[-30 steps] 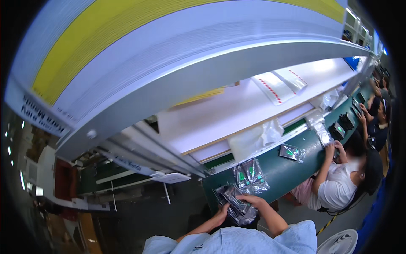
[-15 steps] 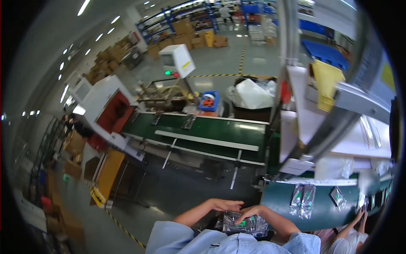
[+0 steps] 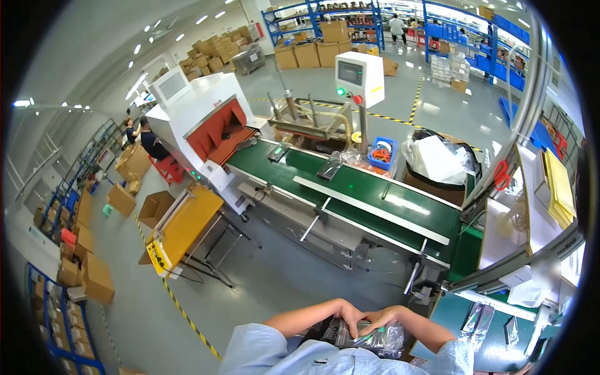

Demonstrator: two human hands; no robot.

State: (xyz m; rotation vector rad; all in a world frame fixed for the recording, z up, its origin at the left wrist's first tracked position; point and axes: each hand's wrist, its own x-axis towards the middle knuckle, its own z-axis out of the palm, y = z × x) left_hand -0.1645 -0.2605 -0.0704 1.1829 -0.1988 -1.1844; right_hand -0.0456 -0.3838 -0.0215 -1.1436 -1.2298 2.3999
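Close in front of my body lies a stack of flat dark packages in clear plastic film, with small green marks showing through. My left hand reaches over it from the left, fingers bent down onto the plastic-wrapped package. From the right, my right hand meets it, thumb and fingers closing on the same film. The two hands touch or nearly touch. Under the hands, the packages' far edge is hidden, and my shirt covers their near edge.
A green conveyor belt carries wrapped packages from a white machine with a red curtain. A green worktable at right holds more wrapped packages. A yellow-topped table and a control box on a post stand beyond.
The view has swung left, so the conveyor and machine sit further right and show more fully. My left hand has bent its fingers down onto the package, close against my right hand.
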